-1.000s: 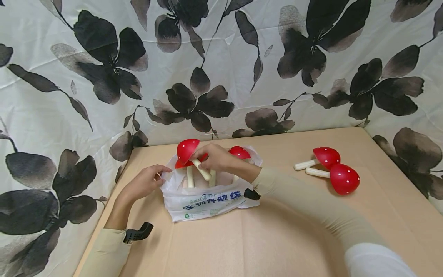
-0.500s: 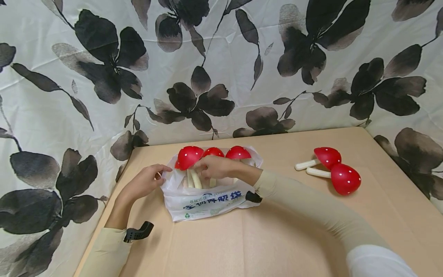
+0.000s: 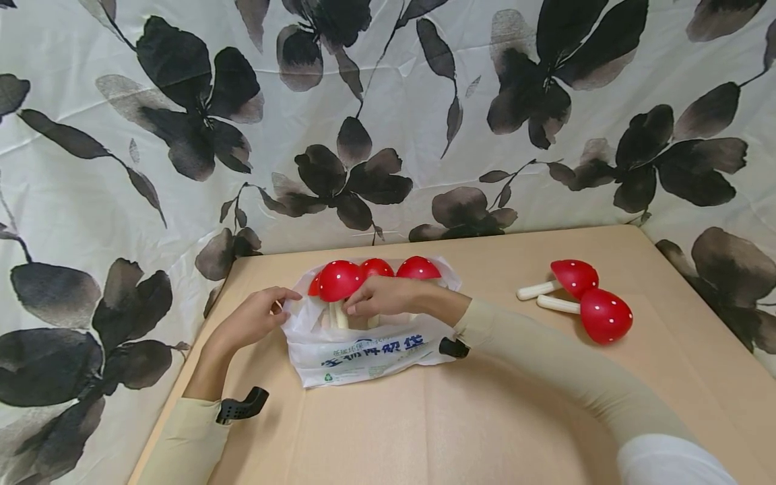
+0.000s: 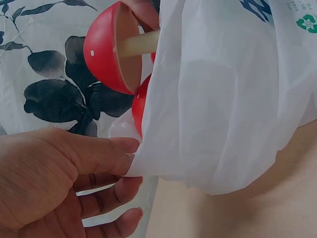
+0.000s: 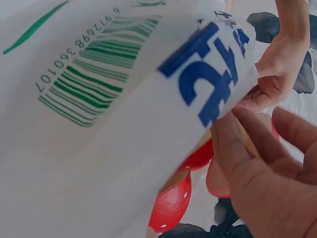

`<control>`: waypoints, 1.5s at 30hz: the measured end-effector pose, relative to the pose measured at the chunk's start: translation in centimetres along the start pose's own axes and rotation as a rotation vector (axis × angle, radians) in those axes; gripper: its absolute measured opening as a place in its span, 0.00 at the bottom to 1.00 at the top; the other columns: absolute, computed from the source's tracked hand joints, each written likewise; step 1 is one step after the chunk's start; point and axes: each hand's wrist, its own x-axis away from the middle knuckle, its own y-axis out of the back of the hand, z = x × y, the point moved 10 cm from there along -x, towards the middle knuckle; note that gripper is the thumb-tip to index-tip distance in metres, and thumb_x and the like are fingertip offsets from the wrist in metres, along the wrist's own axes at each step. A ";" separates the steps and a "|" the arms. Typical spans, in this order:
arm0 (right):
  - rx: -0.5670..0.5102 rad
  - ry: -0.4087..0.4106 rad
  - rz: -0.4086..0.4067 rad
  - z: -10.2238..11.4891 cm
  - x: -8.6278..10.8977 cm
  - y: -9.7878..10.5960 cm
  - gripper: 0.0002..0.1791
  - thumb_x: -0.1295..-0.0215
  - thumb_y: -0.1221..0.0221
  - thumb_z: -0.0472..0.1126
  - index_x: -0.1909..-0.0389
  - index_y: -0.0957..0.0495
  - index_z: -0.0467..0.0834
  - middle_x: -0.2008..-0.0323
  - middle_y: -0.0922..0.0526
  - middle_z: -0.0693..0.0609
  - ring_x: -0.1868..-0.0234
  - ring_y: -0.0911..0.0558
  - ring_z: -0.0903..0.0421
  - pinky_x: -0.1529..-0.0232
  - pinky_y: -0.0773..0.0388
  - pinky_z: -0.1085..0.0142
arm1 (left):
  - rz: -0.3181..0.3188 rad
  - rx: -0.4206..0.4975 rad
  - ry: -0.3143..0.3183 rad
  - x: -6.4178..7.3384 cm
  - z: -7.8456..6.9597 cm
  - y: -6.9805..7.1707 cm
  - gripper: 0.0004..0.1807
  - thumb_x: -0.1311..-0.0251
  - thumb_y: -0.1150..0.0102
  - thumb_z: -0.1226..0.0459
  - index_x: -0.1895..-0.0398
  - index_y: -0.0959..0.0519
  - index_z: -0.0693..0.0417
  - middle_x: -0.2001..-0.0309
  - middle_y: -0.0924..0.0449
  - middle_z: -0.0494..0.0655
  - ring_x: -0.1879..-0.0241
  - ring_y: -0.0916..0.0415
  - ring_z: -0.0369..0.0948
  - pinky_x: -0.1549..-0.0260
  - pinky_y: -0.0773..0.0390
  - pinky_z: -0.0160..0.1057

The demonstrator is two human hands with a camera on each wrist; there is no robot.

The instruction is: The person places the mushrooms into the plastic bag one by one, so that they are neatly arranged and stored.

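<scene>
A white plastic bag (image 3: 370,357) with blue lettering lies on the table, its mouth holding several toy mushrooms with red, white-dotted caps. My left hand (image 3: 251,322) pinches the bag's left edge between thumb and forefinger, as the left wrist view shows; its other fingers are loosely bent. The right hand (image 3: 391,296) reaches over the opening and holds the front toy mushroom (image 3: 340,281) by its pale stem. That mushroom stands nearly upright, cap up, its stem (image 4: 138,43) going down behind the bag wall. Two more caps, including the right one (image 3: 418,268), show behind the right hand.
Two toy mushrooms lie on the table to the right, a rear one (image 3: 574,278) and a front one (image 3: 605,315), stems pointing left. The tan table (image 3: 388,431) ends at a white cloth (image 3: 436,195) with dark flowers. Each wrist wears a black camera mount.
The right hand has lowered the front mushroom into the bag's mouth and turned it from tilted to nearly upright, shifting slightly right. The left hand has stayed at the bag's edge.
</scene>
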 end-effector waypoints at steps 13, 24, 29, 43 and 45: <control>0.185 -0.064 -0.170 0.2 -0.1 0.3 0.21 0.26 0.43 0.50 0.68 0.15 0.36 0.78 0.19 0.42 0.79 0.26 0.56 0.73 0.27 0.72 | 0.013 -0.004 0.013 0.1 0.1 0.3 0.19 0.39 0.46 0.78 0.45 0.19 0.66 0.60 0.20 0.53 0.63 0.26 0.44 0.66 0.22 0.34; 0.536 -0.138 -0.609 1.7 1.0 4.0 0.20 0.39 0.30 0.55 0.83 0.21 0.47 0.82 0.20 0.56 0.77 0.22 0.57 0.78 0.23 0.69 | 0.010 -0.005 0.019 0.0 0.3 0.3 0.18 0.38 0.45 0.77 0.45 0.19 0.66 0.61 0.20 0.51 0.64 0.26 0.44 0.66 0.22 0.34; 0.475 -0.119 -0.635 1.6 0.8 5.0 0.28 0.48 0.24 0.51 0.50 0.23 0.44 0.49 0.22 0.48 0.53 0.19 0.52 0.57 0.14 0.57 | 0.012 -0.003 0.018 0.1 0.3 0.3 0.18 0.38 0.46 0.77 0.46 0.19 0.66 0.62 0.21 0.51 0.64 0.27 0.44 0.66 0.23 0.35; 0.491 -0.034 -0.449 2.4 -1.9 4.3 0.43 0.49 0.25 0.49 0.33 0.31 0.45 0.36 0.28 0.48 0.37 0.28 0.50 0.49 0.17 0.57 | 0.015 -0.002 0.018 0.1 0.4 0.1 0.18 0.39 0.45 0.77 0.45 0.19 0.66 0.62 0.20 0.50 0.64 0.27 0.44 0.66 0.22 0.34; 0.500 -0.032 -0.446 2.7 -1.9 4.2 0.41 0.51 0.25 0.51 0.35 0.30 0.45 0.39 0.26 0.49 0.40 0.26 0.51 0.51 0.16 0.59 | 0.013 -0.004 0.017 0.1 0.4 0.1 0.18 0.39 0.45 0.77 0.45 0.19 0.65 0.62 0.20 0.50 0.64 0.27 0.44 0.66 0.22 0.34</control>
